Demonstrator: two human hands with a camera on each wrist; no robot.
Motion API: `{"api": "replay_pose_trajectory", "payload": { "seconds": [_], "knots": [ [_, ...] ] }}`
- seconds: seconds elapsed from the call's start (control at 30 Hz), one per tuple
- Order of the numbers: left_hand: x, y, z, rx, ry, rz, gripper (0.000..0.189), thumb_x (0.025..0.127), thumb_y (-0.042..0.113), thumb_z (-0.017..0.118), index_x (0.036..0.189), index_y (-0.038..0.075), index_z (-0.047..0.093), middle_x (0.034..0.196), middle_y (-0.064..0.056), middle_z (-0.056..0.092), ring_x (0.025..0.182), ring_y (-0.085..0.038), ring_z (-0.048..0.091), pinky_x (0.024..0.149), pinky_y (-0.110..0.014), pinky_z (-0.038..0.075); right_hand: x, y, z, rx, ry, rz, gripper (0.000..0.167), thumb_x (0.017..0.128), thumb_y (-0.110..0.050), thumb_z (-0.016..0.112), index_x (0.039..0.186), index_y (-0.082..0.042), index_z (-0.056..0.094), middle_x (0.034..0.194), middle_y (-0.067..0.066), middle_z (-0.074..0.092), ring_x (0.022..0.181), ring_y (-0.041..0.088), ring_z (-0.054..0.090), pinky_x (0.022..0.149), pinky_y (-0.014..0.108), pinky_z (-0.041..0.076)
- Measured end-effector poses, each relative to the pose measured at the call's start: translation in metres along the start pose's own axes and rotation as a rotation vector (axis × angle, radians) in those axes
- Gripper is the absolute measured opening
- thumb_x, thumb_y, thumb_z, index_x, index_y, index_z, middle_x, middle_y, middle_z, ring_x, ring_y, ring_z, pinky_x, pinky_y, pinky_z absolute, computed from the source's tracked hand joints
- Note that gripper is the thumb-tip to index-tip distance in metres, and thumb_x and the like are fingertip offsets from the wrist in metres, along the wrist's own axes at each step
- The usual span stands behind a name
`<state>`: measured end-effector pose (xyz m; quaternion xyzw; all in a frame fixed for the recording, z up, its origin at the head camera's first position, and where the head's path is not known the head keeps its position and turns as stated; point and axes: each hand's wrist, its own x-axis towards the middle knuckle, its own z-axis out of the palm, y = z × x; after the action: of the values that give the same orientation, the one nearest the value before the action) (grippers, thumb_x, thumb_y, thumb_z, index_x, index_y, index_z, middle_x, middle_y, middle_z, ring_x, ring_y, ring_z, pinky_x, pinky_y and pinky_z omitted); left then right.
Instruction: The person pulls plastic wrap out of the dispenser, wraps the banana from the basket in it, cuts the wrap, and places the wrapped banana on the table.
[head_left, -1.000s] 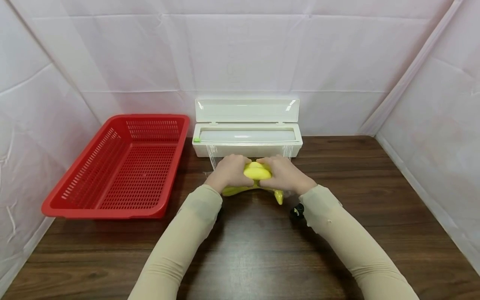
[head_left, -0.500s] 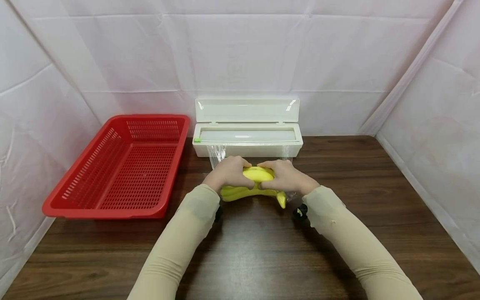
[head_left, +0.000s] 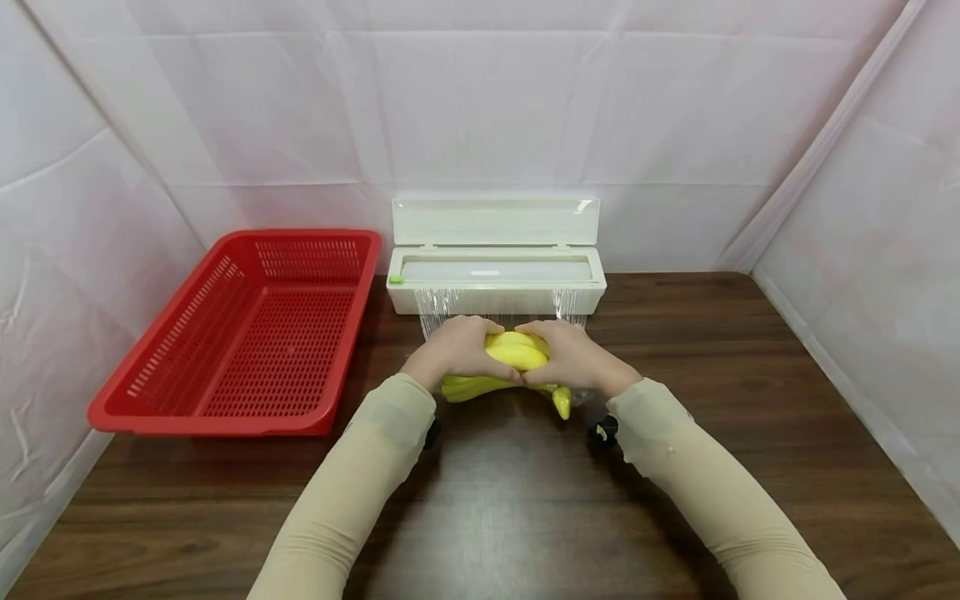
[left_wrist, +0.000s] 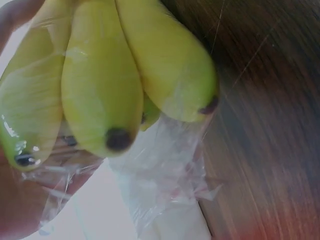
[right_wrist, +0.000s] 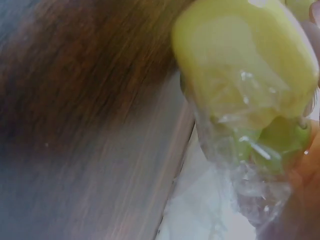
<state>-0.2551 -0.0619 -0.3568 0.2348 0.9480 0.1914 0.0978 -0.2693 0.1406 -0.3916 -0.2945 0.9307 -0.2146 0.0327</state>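
Observation:
A bunch of bananas (head_left: 517,352) is gripped from both sides over the table, in front of a white cling film dispenser (head_left: 397,301). My left hand (head_left: 459,350) holds its left side, my right hand (head_left: 576,358) its right, with the thumbs nearly meeting on the near side. Clear cling film (head_left: 435,307) stretches from the dispenser toward the hands. In the left wrist view, film lies over the dark-tipped banana ends (left_wrist: 102,85) and hangs crumpled below them. The right wrist view shows film bunched (right_wrist: 260,195) under the other end. Most fingertips are hidden behind the fruit.
A red plastic basket (head_left: 337,367) stands on the left of the dark wooden table (head_left: 480,500). The dispenser's lid (head_left: 495,221) is raised against the white cloth backdrop (head_left: 480,108). A small green slider (head_left: 396,280) sits at the dispenser's left end.
Both hands and the bananas have come slightly toward me, and the bunch has turned a little. More of the film between the dispenser and the hands shows now.

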Motion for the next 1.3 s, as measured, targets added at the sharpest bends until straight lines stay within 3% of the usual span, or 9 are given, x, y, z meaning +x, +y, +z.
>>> {"api": "replay_pose_trajectory", "payload": {
  "seconds": [0.27, 0.47, 0.63, 0.97, 1.3],
  "knots": [
    [0.0, -0.002, -0.002, -0.025, -0.014, 0.018, 0.069, 0.072, 0.05, 0.073, 0.128, 0.013, 0.058, 0.111, 0.001, 0.064, 0.085, -0.015, 0.053, 0.072, -0.027, 0.042, -0.004, -0.005, 0.001, -0.038, 0.015, 0.007, 0.08, 0.072, -0.049, 0.074, 0.137, -0.01, 0.049, 0.127, 0.006, 0.051, 0.104, 0.022, 0.053, 0.085, 0.041, 0.037],
    [0.001, -0.007, 0.001, -0.069, -0.004, 0.028, 0.073, 0.073, 0.051, 0.071, 0.133, 0.013, 0.053, 0.119, -0.001, 0.063, 0.092, -0.015, 0.054, 0.081, -0.031, 0.045, -0.004, -0.007, 0.002, -0.09, 0.053, 0.002, 0.077, 0.077, -0.047, 0.069, 0.141, -0.011, 0.044, 0.12, 0.005, 0.053, 0.093, 0.018, 0.052, 0.076, 0.035, 0.035],
    [-0.001, -0.009, 0.001, -0.13, 0.018, 0.015, 0.07, 0.078, 0.051, 0.067, 0.133, 0.01, 0.053, 0.122, -0.004, 0.062, 0.098, -0.017, 0.056, 0.088, -0.034, 0.047, -0.003, -0.006, 0.003, -0.081, 0.076, 0.0, 0.072, 0.076, -0.049, 0.071, 0.136, -0.016, 0.049, 0.117, 0.002, 0.055, 0.087, 0.016, 0.049, 0.076, 0.035, 0.034],
    [-0.001, -0.012, 0.0, -0.198, 0.045, 0.0, 0.066, 0.086, 0.048, 0.062, 0.132, 0.002, 0.053, 0.129, -0.012, 0.058, 0.116, -0.024, 0.054, 0.099, -0.041, 0.044, -0.003, -0.008, 0.005, -0.079, 0.093, -0.018, 0.074, 0.076, -0.053, 0.07, 0.135, -0.013, 0.05, 0.121, 0.005, 0.054, 0.094, 0.019, 0.049, 0.084, 0.042, 0.038],
    [-0.004, -0.013, -0.003, -0.225, 0.071, -0.017, 0.064, 0.087, 0.048, 0.061, 0.131, 0.002, 0.054, 0.129, -0.012, 0.058, 0.118, -0.025, 0.053, 0.1, -0.041, 0.043, -0.004, -0.01, 0.003, -0.095, 0.097, -0.015, 0.075, 0.079, -0.053, 0.068, 0.137, -0.011, 0.049, 0.129, 0.008, 0.051, 0.108, 0.024, 0.048, 0.088, 0.047, 0.039]
  ]
}}
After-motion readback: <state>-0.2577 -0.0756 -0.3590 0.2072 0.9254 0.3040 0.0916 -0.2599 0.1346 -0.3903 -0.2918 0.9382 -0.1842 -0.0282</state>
